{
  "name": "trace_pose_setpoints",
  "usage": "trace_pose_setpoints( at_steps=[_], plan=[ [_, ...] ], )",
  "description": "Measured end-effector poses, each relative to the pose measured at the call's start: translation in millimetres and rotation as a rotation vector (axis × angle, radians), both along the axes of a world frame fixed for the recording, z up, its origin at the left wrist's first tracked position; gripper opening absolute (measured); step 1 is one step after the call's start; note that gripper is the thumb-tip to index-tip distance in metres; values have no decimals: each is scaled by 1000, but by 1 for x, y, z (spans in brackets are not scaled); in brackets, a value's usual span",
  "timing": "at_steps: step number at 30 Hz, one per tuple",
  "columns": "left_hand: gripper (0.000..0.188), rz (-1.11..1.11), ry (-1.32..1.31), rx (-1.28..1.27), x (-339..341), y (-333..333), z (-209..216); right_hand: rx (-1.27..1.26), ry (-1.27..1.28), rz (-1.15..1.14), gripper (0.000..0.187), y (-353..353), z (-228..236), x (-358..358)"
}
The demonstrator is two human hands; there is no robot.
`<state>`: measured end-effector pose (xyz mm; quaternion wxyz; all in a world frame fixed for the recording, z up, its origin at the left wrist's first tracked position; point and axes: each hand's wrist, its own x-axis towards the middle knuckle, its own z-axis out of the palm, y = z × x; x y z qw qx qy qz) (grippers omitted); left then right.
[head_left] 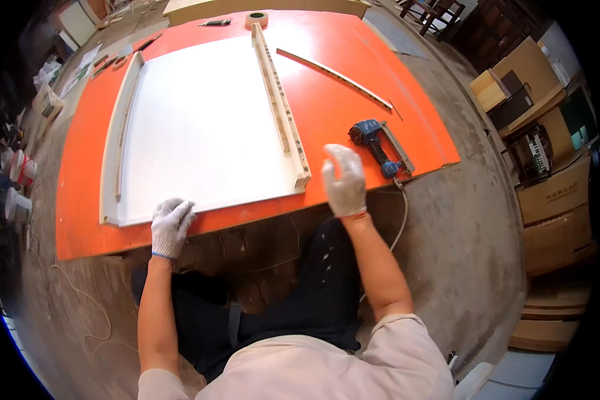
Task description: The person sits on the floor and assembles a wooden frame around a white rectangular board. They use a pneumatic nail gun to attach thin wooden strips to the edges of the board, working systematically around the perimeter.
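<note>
A white panel (203,127) with wooden side rails lies on an orange board. My left hand (171,227), in a knit white glove, is at the panel's near edge, left of its middle. Its fingers are bent together over that edge; what is under them is hidden. My right hand (345,180), gloved too, hovers off the panel's near right corner with thumb and fingers apart and nothing in it. The right wooden rail (283,107) stands just left of it. To its right a blue and black nail gun (380,147) lies on its side, with a hose attached.
The orange board (420,120) carries a thin wooden strip (333,77), a tape roll (257,19) and a dark tool (215,23) at the far side. Tools lie at the far left. The air hose (404,220) runs off the near edge. Boards and cartons (557,200) stand at right.
</note>
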<state>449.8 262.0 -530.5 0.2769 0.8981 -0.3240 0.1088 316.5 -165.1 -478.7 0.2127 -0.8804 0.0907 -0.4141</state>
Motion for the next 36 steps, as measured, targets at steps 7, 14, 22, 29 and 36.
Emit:
trace_pose_setpoints(
  at_steps=[7, 14, 22, 29, 36],
  plan=[
    [26, -6, -19, -25, 3, -5, 0, 16, 324, -281, 43, -256, -55, 71],
    [30, -55, -19, -44, 12, -14, 0, -146, 687, -424, 65, -401, -90, 165],
    [27, -6, -32, 98, 3, 5, 0, -262, 774, -363, 39, -373, -88, 202],
    [26, -60, -53, 52, 6, 19, 2, 310, 127, -217, 43, -296, -44, 130],
    [24, -37, -32, -137, 10, 7, -21, -46, 428, 322, 22, -73, 60, 29]
  ],
)
